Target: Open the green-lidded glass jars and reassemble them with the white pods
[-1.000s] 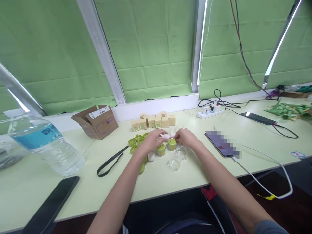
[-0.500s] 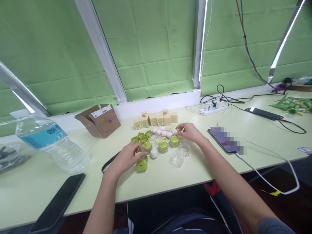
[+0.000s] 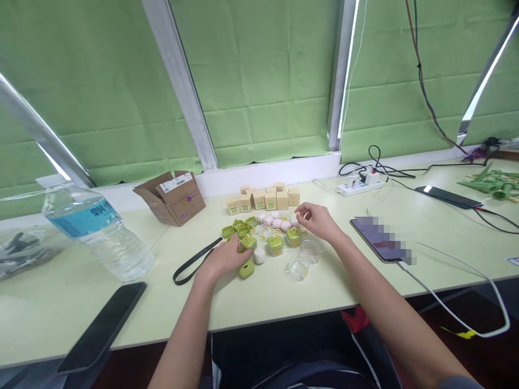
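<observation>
My left hand point(image 3: 227, 256) reaches over the green parts, thumb and index finger apart, beside a clear jar with a green lid point(image 3: 248, 242). A rounded green case point(image 3: 246, 268) lies just below its fingers, and a white round piece point(image 3: 259, 255) stands to the right. My right hand point(image 3: 316, 220) pinches a small yellow piece point(image 3: 298, 214) above the row of pale pink pieces point(image 3: 277, 223). Two more green-lidded jars, one on the left point(image 3: 275, 245) and one on the right point(image 3: 293, 236), stand between the hands. Clear empty cups point(image 3: 298, 267) lie in front of my right hand.
Small tan boxes point(image 3: 271, 201) line the back, beside an open cardboard box point(image 3: 178, 202). A water bottle point(image 3: 101, 232), a black strap point(image 3: 184, 274) and a dark phone point(image 3: 105, 324) lie left. Rightward are a charging phone point(image 3: 379, 240) and a power strip point(image 3: 360, 186).
My left hand has shifted right and forward over the green parts, and more of the black strap shows. The right hand keeps its pinch near the pink pieces. The view has turned slightly.
</observation>
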Tool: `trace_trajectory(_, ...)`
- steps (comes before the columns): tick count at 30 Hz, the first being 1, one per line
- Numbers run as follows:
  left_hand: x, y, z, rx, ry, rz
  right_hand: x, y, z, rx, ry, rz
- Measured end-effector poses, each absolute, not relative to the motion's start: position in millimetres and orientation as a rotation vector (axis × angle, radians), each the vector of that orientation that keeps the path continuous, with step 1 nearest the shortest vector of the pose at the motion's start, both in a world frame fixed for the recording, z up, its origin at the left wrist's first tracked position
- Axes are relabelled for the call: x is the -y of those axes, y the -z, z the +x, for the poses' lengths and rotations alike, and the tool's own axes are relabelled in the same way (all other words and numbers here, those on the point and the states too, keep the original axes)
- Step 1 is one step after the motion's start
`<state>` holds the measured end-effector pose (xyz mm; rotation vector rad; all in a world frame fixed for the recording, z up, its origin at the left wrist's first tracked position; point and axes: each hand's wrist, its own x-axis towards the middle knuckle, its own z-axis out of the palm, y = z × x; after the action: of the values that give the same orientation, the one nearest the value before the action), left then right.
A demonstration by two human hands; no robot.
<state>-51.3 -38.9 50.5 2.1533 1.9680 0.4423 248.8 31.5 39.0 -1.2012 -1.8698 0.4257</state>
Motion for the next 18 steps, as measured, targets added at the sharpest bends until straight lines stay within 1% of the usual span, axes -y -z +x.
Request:
trace_trajectory(4, 42, -57, -56, -1.904, -0.418, 1.906, -31, -39, 247, 1.865, -0.439, -1.192)
trace_trajectory(7, 51, -62, -65, -1.818, -0.474, 1.773, -32, -38, 246, 1.866, -0.44, -1.177)
trace_trajectory(12, 69, -58, -68, -1.7, -0.551, 2.122, -34, -36, 245, 1.863, -0.439, -1.155)
trace_trajectory(18, 75, -49, -54, -1.63, -0.445, 2.3, -33, -36, 244, 1.863, -0.455, -1.158)
